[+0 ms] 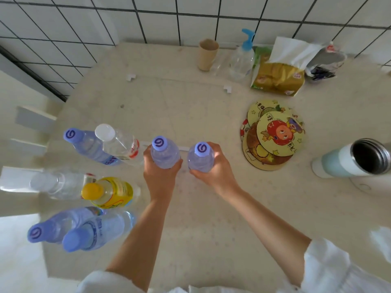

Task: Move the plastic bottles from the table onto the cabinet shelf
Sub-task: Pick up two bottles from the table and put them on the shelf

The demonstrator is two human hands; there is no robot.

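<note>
Two clear plastic bottles with purple caps stand upright at the middle of the beige table (190, 208). My left hand (159, 176) grips the left bottle (164, 153) round its body. My right hand (215, 168) grips the right bottle (200, 158) the same way. Several more bottles stand at the table's left edge: a purple-capped one (84, 142), a white-capped one (118, 142), a clear one (59, 185), a yellow one (110, 192), and two purple-capped ones (61, 225) (95, 231) nearest me. No cabinet shelf is in view.
At the back stand a paper cup (207, 53), a blue-topped pump bottle (243, 58), a tissue pack (279, 72) and a crumpled bag (325, 62). Round picture coasters (273, 134) lie right of my hands. An open insulated flask (355, 159) stands at the right. Tiled wall behind.
</note>
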